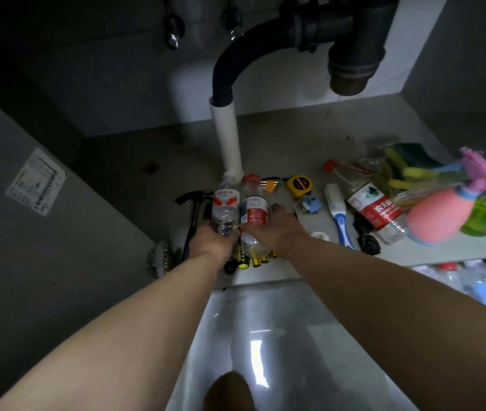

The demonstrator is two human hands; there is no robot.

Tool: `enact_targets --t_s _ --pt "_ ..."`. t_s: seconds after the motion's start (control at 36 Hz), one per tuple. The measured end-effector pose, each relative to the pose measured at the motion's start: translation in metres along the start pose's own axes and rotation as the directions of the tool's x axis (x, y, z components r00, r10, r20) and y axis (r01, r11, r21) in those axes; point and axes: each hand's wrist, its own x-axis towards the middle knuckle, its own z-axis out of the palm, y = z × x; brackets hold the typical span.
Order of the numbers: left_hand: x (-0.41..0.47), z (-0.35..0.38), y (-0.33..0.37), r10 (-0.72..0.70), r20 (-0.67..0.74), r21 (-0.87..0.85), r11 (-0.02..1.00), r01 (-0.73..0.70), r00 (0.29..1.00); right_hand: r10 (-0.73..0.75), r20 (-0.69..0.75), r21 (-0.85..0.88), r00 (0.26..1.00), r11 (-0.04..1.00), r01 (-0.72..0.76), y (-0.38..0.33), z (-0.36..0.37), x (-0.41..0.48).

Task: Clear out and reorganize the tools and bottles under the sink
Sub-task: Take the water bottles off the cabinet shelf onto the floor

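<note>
My left hand [210, 243] grips the left bottle [225, 209] and my right hand [277, 229] grips the right bottle [253, 213], side by side just before the white pipe [228, 143]. I'd lift both straight out, clearing the hammer [194, 209] beside them.

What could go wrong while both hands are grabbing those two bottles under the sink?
1. The left hand holds the left bottle and the right hand holds the right bottle, close in front of the white pipe. A careless pull might bump it.
2. Yellow-handled tools lie just beneath the hands near the cabinet's front edge, beside a hammer. Dragging the bottles could perhaps knock them onto the floor.
</note>
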Motion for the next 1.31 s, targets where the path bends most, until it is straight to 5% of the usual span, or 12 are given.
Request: enact_targets --t_s 0.22,0.42,0.5,0.61,0.67,0.78,1.06,1.31 --pt "-0.003 -0.002 -0.007 0.011 0.01 -0.157 0.988 -0.009 1.0 0.049 0.006 0.038 0.999 0.998 -0.049 0.001 0.002 -0.003" --pt "-0.052 0.007 0.01 0.199 0.178 -0.129 0.976 -0.177 0.964 -0.017 0.251 0.314 0.968 0.947 -0.064 0.038 -0.081 -0.056" --pt "-0.083 0.024 0.031 0.218 0.409 -0.129 0.975 -0.181 0.886 -0.036 0.277 0.296 0.96 0.954 -0.049 0.074 -0.126 -0.09" --pt "-0.129 0.055 0.056 0.158 0.713 -0.069 0.985 -0.155 0.684 0.033 0.337 0.29 0.941 0.947 -0.137 0.14 -0.178 -0.136" --pt "-0.153 0.073 0.063 0.116 0.802 -0.007 0.983 -0.186 0.585 0.115 0.31 0.306 0.944 0.928 -0.213 0.178 -0.196 -0.157" --pt "-0.193 0.122 0.061 0.068 0.863 0.061 0.97 -0.237 0.5 0.314 0.22 0.271 0.924 0.89 -0.367 0.252 -0.209 -0.191" --pt "-0.256 0.244 0.019 -0.042 0.846 0.059 0.998 -0.016 0.532 0.505 -0.101 -0.156 0.857 0.843 -0.515 0.346 -0.192 -0.206" --pt "-0.265 0.309 0.029 0.04 0.73 -0.067 0.998 0.013 0.682 0.445 -0.369 -0.233 0.816 0.806 -0.545 0.368 -0.17 -0.169"
